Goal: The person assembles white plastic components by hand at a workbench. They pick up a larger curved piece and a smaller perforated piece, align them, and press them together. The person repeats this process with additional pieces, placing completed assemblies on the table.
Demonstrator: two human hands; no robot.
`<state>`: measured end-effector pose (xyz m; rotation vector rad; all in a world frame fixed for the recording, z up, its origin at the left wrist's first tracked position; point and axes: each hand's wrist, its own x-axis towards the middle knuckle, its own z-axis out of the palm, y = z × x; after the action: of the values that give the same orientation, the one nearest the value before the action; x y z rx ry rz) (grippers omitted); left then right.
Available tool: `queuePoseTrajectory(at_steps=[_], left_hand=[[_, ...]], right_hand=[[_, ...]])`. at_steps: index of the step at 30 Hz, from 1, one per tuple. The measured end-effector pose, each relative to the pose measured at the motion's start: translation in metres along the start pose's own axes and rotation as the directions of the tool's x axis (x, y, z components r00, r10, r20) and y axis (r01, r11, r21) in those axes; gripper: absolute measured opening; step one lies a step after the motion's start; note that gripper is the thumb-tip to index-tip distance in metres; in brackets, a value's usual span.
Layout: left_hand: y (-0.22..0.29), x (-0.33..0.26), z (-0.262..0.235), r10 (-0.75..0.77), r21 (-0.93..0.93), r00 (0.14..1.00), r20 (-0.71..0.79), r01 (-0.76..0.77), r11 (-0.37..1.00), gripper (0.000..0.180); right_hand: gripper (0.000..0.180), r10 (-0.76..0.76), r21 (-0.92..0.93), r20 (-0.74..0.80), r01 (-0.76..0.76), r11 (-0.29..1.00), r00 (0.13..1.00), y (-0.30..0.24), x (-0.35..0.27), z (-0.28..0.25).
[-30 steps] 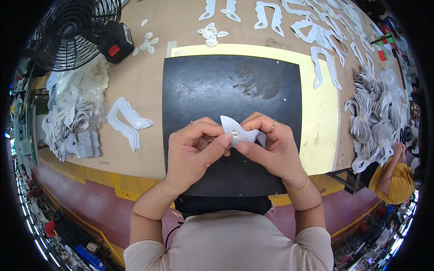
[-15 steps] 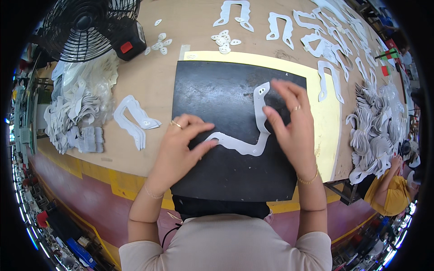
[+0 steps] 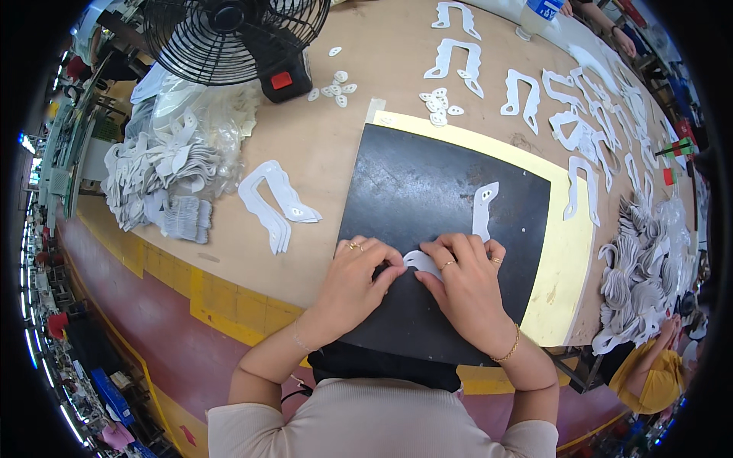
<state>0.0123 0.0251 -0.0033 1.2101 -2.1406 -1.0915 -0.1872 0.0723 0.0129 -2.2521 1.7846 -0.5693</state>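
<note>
A white, thin, curved cut piece (image 3: 482,210) lies on the black mat (image 3: 427,191); its upper end with two small holes points away from me. My left hand (image 3: 359,278) and my right hand (image 3: 466,278) press side by side on its near rounded end, fingertips pinching the material against the mat. Most of the piece's lower part is hidden under my fingers. A ring shows on each hand and a thin bracelet on my right wrist.
A small stack of similar white pieces (image 3: 273,200) lies left of the mat. A big heap of pieces (image 3: 164,172) and a black fan (image 3: 229,34) are at far left. Many pieces (image 3: 588,130) are spread at the back; another heap (image 3: 645,282) lies right. Another person (image 3: 649,374) sits lower right.
The view has shifted. My hands were spread along the flat piece half a second ago; now they have come together at its near end. A second ago they held it folded above the mat.
</note>
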Motion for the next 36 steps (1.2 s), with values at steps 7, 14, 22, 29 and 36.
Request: queuePoseTrajectory(at_steps=[7,14,22,29,36], left_hand=[[0.010,0.007,-0.018,-0.061,-0.154,0.998,0.024,0.064,0.986,0.014],[-0.021,0.135,-0.058,0.191,0.204,0.965,-0.181,-0.153,0.967,0.022],[-0.060,0.231,-0.062,-0.061,0.238,0.984,0.170,0.019,0.971,0.023],[-0.059,0.229,-0.056,-0.082,0.357,0.984,0.156,0.021,0.934,0.026],[-0.066,0.233,-0.051,-0.085,0.319,0.987,0.133,0.039,0.947,0.026]], right_hand=[[0.014,-0.003,0.177,0.027,-0.002,0.984,1.000,0.008,0.002,-0.002],[0.010,-0.114,0.261,-0.072,0.129,0.957,0.991,0.013,0.003,0.008],[0.007,-0.167,0.271,-0.080,0.183,0.945,0.983,0.017,0.002,0.012],[0.005,-0.174,0.308,-0.071,0.188,0.933,0.982,0.019,0.004,0.014],[0.017,-0.006,0.438,-0.010,0.010,0.899,1.000,0.020,0.000,0.011]])
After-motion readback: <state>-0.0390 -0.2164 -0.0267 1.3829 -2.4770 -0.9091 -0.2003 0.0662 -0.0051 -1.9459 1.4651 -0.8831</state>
